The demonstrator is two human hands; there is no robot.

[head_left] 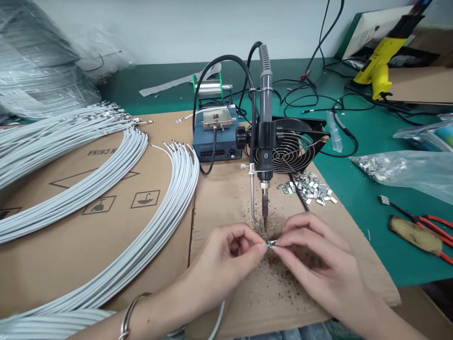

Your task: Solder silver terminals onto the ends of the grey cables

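The left fingers [262,247] and right fingers [277,244] pinch one small metal connector [271,244] between them. Below them is brown cardboard [226,278] with dark specks; behind, beyond a green table [375,179], stands a pale wall [170,33].

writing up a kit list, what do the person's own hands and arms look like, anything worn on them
Both hands are bare: no gloves, and no rings can be seen. The left hand has a shiny silver-coloured metal bangle at the wrist. The right hand has nothing at the wrist. No sleeves show on either forearm.

Both hands [231,252] [318,262] pinching, fingertips close
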